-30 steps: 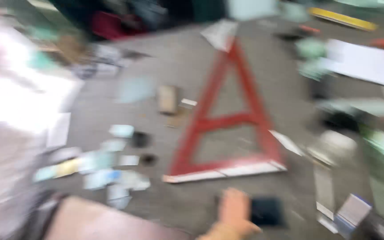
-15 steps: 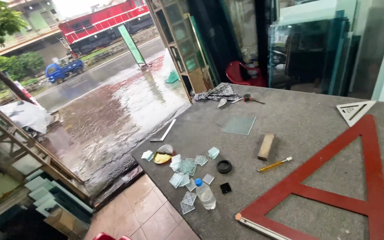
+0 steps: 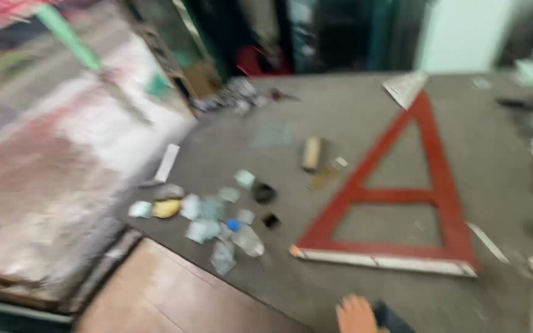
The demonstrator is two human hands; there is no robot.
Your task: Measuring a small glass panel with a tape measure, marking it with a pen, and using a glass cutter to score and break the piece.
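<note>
At six o'clock a hand [image 3: 356,313] rests on a dark flat thing [image 3: 391,317] on the grey worktop [image 3: 495,160]; whether its fingers are clamped, I cannot tell; glass scraps [image 3: 208,228] at nine o'clock could cut a careless palm; the red triangle frame [image 3: 402,197] lies just beyond.

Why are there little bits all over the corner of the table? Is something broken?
Small pale glass-like pieces lie scattered loosely near the table edge, around a small bottle. The blur hides whether they're broken.
</note>
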